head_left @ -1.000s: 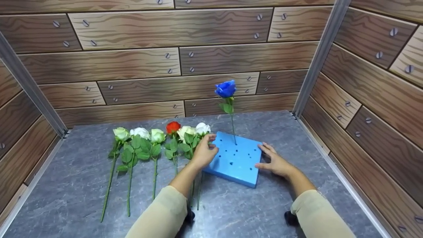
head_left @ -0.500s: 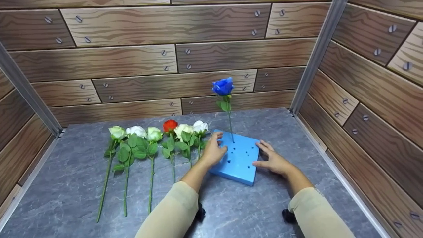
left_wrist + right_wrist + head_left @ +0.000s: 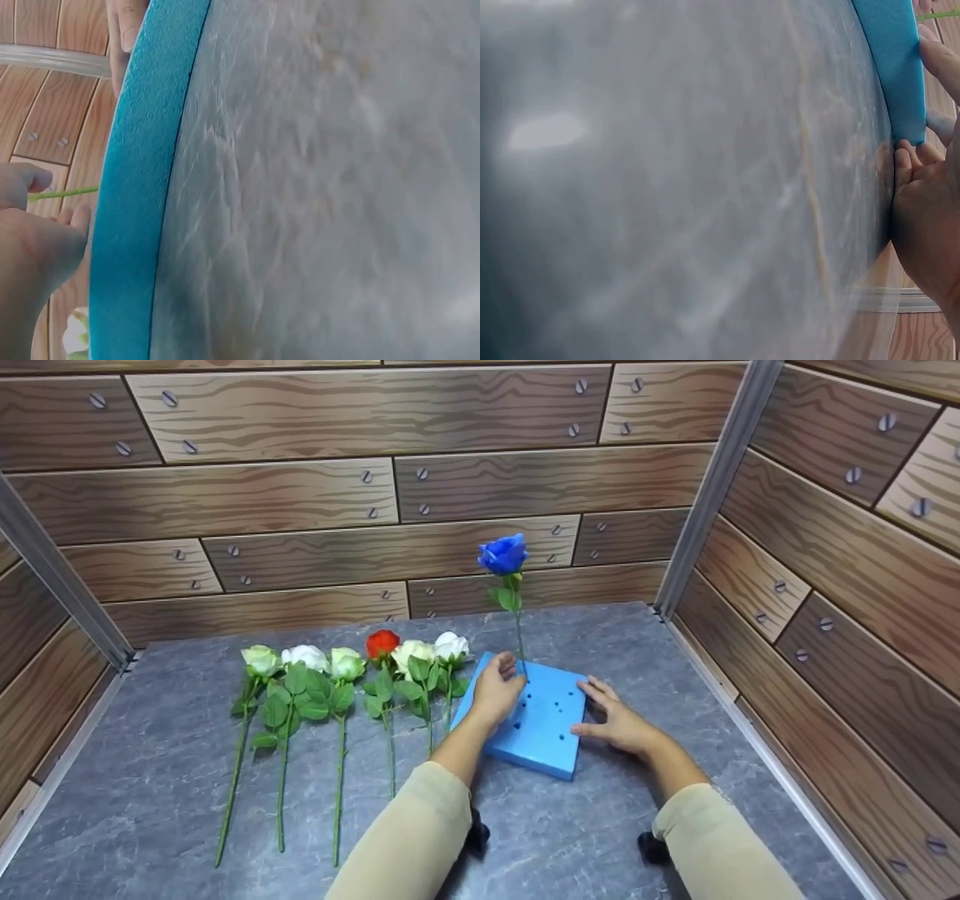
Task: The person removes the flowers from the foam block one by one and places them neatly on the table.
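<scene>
A blue rose (image 3: 502, 554) stands upright in a light-blue foam block (image 3: 541, 735) with several small holes in its top. My left hand (image 3: 496, 690) reaches over the block's left part, beside the rose's stem (image 3: 519, 634). In the left wrist view, the green stem (image 3: 71, 193) runs between the thumb and fingers of my left hand (image 3: 37, 240), with a gap on both sides. My right hand (image 3: 619, 724) rests against the block's right side, thumb and fingers spread along that edge. The right wrist view shows its thumb (image 3: 937, 60) at the block's edge.
Left of the block several roses lie in a row: a red one (image 3: 382, 643), white ones (image 3: 451, 646) and pale green ones (image 3: 262, 660), stems towards me. The grey marbled table (image 3: 172, 780) is enclosed by wood-patterned walls (image 3: 285, 495).
My left hand has moved right over the block to the blue rose's stem. My right hand stays at the block's right side. The head view has shifted slightly.
</scene>
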Demonstrator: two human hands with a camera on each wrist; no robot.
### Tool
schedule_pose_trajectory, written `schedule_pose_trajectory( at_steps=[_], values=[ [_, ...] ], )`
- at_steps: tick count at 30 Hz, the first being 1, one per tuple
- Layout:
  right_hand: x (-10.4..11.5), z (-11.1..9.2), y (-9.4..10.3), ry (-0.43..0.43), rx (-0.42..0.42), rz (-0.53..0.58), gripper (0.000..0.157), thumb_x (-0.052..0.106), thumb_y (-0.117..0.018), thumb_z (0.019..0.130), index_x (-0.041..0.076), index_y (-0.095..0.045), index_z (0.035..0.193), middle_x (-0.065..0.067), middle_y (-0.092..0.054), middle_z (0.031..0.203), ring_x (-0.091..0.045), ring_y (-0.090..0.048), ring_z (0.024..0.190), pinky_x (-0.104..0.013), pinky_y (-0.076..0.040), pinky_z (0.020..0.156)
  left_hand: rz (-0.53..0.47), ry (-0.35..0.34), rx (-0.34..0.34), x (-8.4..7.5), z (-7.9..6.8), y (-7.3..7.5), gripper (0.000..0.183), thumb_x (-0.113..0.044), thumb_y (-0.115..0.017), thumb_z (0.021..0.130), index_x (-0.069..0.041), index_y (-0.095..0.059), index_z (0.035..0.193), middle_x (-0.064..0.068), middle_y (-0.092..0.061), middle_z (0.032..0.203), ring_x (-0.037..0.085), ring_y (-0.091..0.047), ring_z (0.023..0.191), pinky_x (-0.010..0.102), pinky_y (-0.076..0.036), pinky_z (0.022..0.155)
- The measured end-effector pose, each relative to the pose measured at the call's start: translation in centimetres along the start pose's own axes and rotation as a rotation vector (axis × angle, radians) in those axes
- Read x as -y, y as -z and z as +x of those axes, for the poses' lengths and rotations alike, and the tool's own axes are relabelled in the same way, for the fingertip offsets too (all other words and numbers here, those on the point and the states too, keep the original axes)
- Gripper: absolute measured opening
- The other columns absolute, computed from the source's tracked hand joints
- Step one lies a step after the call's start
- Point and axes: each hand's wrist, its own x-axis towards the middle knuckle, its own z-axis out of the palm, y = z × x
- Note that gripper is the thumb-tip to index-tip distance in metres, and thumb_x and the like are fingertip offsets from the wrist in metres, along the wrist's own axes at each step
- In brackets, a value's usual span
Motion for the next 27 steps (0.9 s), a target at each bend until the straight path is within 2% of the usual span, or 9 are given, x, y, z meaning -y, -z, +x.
schedule_pose_trajectory(
  at_steps=[7,16,22,27],
  values=[
    [0.3,0.1,-0.2,-0.022,0.001,0.012,0.103,0.040,-0.084,0.097,0.016,-0.020,0.175,-0.014,0.004,0.184,-0.049,0.013,0.168,-0.075,-0.006,0.135,-0.043,-0.005,0.054,0.7,0.1,-0.3,0.063,-0.009,-0.058,0.109,-0.005,-0.035,0.168,0.016,-0.044,0.172,0.034,-0.042,0.161,0.044,-0.044,0.131],
    [0.3,0.3,-0.2,-0.012,0.009,0.030,0.104,0.038,-0.083,0.097,0.015,-0.018,0.175,-0.015,0.006,0.184,-0.050,0.008,0.169,-0.073,-0.012,0.136,0.018,-0.010,0.100,0.9,0.0,-0.2,0.065,-0.010,-0.056,0.112,-0.009,-0.029,0.171,0.016,-0.040,0.174,0.035,-0.042,0.161,0.042,-0.047,0.128],
    [0.3,0.1,-0.2,-0.018,0.003,0.009,0.103,0.039,-0.083,0.097,0.016,-0.020,0.175,-0.015,0.005,0.184,-0.050,0.013,0.168,-0.074,-0.007,0.135,0.002,-0.033,0.055,1.1,-0.1,-0.4,0.056,-0.007,-0.055,0.112,-0.005,-0.041,0.166,0.017,-0.052,0.166,0.033,-0.050,0.155,0.039,-0.050,0.126],
    [0.2,0.1,-0.2,-0.025,0.000,0.017,0.104,0.040,-0.083,0.097,0.016,-0.020,0.175,-0.015,0.006,0.184,-0.049,0.012,0.168,-0.075,-0.005,0.135,0.023,-0.064,-0.019,1.2,-0.2,-0.7,0.042,-0.016,-0.060,0.112,-0.008,-0.059,0.154,0.014,-0.066,0.152,0.029,-0.062,0.143,0.038,-0.057,0.117]
  ],
)
